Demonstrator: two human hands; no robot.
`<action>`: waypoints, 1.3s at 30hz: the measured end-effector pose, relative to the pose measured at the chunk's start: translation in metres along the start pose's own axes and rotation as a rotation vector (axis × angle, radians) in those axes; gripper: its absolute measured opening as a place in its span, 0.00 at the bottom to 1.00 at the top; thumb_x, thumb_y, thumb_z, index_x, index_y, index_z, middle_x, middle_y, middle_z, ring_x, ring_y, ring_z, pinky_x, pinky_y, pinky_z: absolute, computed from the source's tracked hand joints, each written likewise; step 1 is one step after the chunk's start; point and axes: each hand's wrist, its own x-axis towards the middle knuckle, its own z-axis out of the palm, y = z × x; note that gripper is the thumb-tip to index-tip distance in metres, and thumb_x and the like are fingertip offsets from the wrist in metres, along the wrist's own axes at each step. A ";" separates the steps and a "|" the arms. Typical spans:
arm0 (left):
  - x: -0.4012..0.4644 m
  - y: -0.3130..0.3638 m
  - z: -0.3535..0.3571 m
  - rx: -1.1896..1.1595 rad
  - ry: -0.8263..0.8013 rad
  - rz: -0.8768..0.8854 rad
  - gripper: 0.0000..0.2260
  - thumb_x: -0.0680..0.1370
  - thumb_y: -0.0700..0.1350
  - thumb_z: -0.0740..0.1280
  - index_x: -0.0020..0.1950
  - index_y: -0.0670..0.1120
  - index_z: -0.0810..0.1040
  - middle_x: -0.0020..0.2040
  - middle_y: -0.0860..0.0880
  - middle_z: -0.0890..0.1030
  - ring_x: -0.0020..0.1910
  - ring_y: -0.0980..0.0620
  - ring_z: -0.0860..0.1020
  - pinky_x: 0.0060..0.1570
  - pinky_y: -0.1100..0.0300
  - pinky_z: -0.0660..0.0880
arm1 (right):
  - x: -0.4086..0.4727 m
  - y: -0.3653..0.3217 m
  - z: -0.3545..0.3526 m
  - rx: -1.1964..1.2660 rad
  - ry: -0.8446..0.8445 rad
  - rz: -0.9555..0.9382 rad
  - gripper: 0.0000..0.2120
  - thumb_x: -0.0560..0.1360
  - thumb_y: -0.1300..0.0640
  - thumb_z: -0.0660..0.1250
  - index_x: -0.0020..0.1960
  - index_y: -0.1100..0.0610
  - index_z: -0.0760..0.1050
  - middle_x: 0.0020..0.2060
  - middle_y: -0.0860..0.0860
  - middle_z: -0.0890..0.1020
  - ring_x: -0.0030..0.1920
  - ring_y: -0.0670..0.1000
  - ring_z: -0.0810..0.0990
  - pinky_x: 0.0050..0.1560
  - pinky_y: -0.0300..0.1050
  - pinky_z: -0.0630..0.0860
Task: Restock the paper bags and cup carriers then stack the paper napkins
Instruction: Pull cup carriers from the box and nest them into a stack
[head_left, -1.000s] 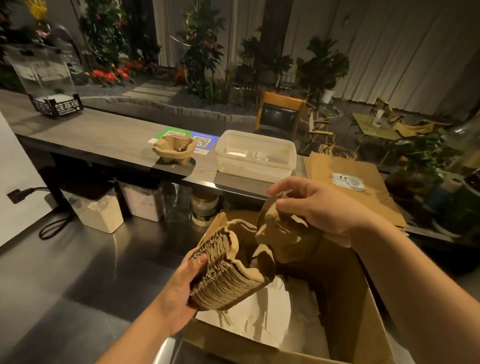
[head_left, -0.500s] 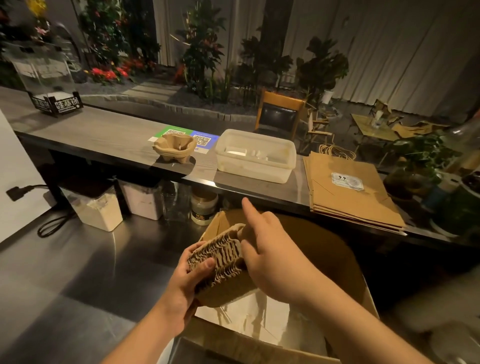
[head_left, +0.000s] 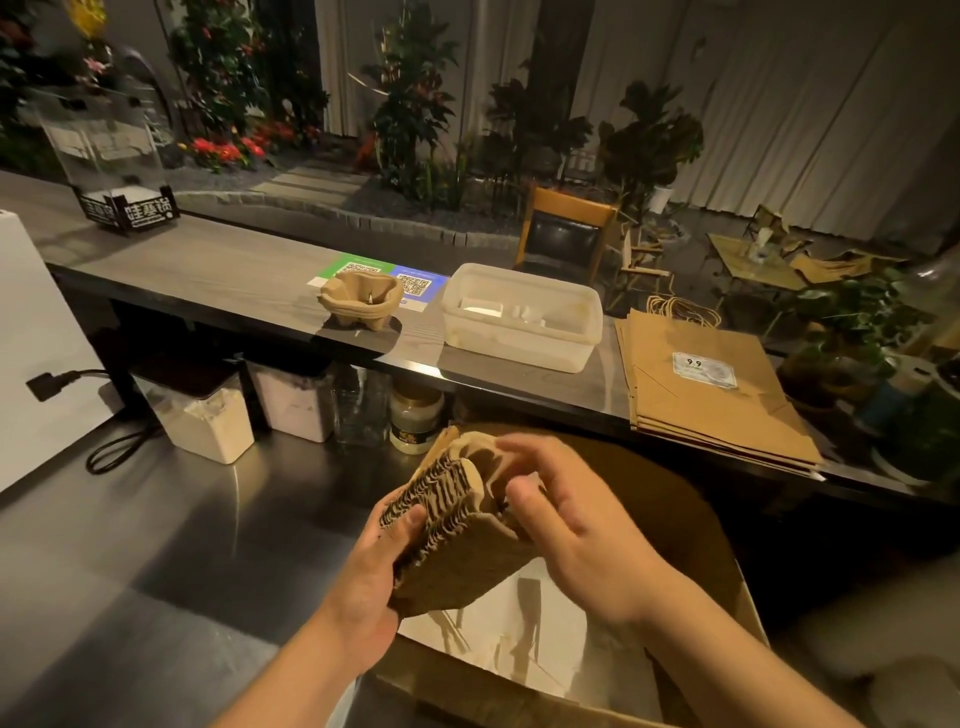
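Pulp cup carriers (head_left: 457, 525) clamped between both hands (head_left: 363, 566), right hand (head_left: 576, 540) blurred, fingertips hidden behind stack.

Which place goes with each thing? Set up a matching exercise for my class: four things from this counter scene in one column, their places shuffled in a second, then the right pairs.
Things
1. carrier stack
2. single carrier
3. paper bags
4. plastic tub

Places
A. flat in a pile at the right end of the counter
B. on the counter, in front of the QR cards
C. held in the hands above the cardboard box
D. on the counter between the single carrier and the paper bags

Pairs: 1-C, 2-B, 3-A, 4-D
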 end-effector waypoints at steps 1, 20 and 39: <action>-0.001 0.001 0.001 -0.039 -0.005 -0.026 0.45 0.58 0.68 0.82 0.70 0.52 0.76 0.61 0.40 0.84 0.57 0.39 0.84 0.51 0.41 0.83 | -0.001 -0.003 0.003 -0.093 -0.087 -0.054 0.17 0.82 0.34 0.50 0.70 0.31 0.62 0.63 0.25 0.69 0.67 0.32 0.66 0.75 0.45 0.63; 0.049 0.142 -0.023 0.360 0.023 0.345 0.42 0.59 0.51 0.86 0.68 0.65 0.71 0.63 0.55 0.81 0.66 0.50 0.79 0.64 0.44 0.79 | 0.137 -0.064 0.003 -0.120 0.141 -0.125 0.22 0.73 0.28 0.59 0.60 0.38 0.75 0.55 0.36 0.79 0.58 0.44 0.77 0.62 0.59 0.75; 0.192 0.314 -0.058 1.003 -0.022 0.426 0.40 0.68 0.48 0.83 0.75 0.56 0.67 0.55 0.66 0.73 0.61 0.58 0.73 0.55 0.66 0.67 | 0.335 -0.098 -0.010 -0.472 0.144 -0.318 0.12 0.79 0.55 0.70 0.62 0.53 0.78 0.54 0.49 0.78 0.52 0.51 0.76 0.52 0.51 0.79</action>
